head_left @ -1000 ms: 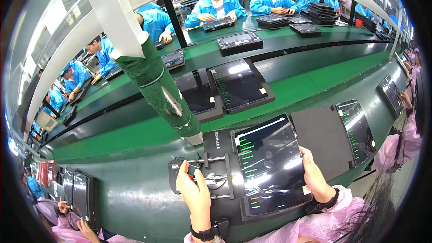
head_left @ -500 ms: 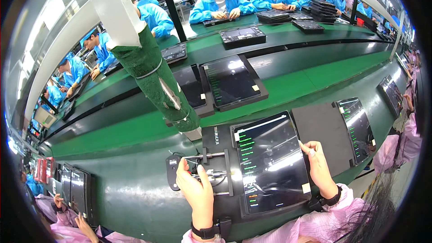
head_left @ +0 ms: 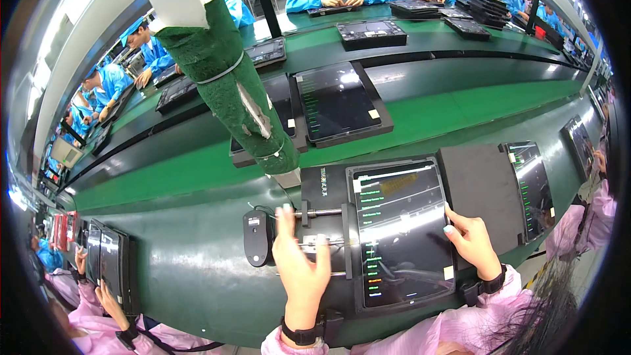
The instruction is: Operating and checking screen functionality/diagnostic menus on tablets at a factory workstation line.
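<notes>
A black tablet (head_left: 401, 250) with lines of small green text on its screen lies in a dark fixture (head_left: 323, 187). Metal rods and a crossbar (head_left: 350, 260) stand at its left side. My left hand (head_left: 301, 269) hovers over the rods with its fingers apart; nothing shows in it. At the tablet's right edge, my right hand (head_left: 474, 242) touches with index finger and thumb, the two spread apart; its other fingers are partly hidden. A pale yellow sticker (head_left: 448, 273) marks the lower right of the screen. Beside my left hand sits a black computer mouse (head_left: 258, 238).
A black board (head_left: 476, 184) and another tablet (head_left: 529, 184) lie to the right. Farther off, a tablet in a black tray (head_left: 338, 102) rests beyond a green-wrapped post (head_left: 227, 85). Co-workers in blue sit across the line; others in pink work at both sides.
My left hand has lowered slightly and its fingers have straightened upward. My right thumb and index finger, close together before, are now apart at the tablet's edge. The view has shifted.
</notes>
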### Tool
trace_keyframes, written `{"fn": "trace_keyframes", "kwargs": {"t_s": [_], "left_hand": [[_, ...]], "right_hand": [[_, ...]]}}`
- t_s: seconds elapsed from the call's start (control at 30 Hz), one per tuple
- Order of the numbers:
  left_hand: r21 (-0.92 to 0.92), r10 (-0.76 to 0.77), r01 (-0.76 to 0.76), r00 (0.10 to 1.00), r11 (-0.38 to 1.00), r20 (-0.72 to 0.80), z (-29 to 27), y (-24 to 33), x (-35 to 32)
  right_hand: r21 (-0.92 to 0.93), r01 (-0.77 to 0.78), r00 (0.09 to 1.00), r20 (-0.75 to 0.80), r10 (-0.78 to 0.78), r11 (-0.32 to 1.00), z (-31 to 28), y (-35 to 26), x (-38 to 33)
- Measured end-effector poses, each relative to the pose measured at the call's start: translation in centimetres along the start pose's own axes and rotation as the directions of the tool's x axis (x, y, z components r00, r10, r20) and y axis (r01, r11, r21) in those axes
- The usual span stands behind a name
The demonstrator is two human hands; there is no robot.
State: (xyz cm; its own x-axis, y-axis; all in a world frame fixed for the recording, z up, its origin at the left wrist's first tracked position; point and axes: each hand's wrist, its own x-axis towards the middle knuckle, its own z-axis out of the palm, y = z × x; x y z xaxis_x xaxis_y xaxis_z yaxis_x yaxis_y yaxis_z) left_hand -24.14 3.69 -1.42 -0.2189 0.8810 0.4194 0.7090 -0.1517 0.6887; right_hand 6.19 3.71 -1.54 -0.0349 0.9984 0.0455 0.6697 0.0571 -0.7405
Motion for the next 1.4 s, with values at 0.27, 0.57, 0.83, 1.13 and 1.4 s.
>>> {"fn": "trace_keyframes", "kwargs": {"t_s": [0.27, 0.57, 0.83, 1.13, 1.4], "left_hand": [[0.237, 0.152, -0.217, 0.952, 0.947, 0.265, 1.1, 0.0, -0.3], [0.226, 0.165, -0.220, 0.957, 0.949, 0.238, 1.4, -0.5, -0.4], [0.260, 0.187, -0.249, 0.952, 0.933, 0.243, 1.4, -0.6, -0.4], [0.261, 0.179, -0.241, 0.954, 0.935, 0.241, 1.4, -0.5, -0.4], [0.267, 0.180, -0.242, 0.955, 0.933, 0.234, 1.5, -0.5, -0.5]], "right_hand": [[0.150, 0.008, 0.997, -0.080, 0.004, 0.989, 0.6, 0.9, 0.3], [0.177, -0.001, 0.997, -0.076, 0.015, 0.984, 0.7, 0.8, 0.2], [0.208, 0.016, 0.996, -0.087, 0.002, 0.978, 0.9, 1.3, 0.2], [0.187, -0.004, 0.997, -0.071, 0.018, 0.982, 0.6, 0.8, 0.1], [0.194, -0.006, 0.998, -0.061, 0.019, 0.981, 0.5, 0.6, 0.2]]}}
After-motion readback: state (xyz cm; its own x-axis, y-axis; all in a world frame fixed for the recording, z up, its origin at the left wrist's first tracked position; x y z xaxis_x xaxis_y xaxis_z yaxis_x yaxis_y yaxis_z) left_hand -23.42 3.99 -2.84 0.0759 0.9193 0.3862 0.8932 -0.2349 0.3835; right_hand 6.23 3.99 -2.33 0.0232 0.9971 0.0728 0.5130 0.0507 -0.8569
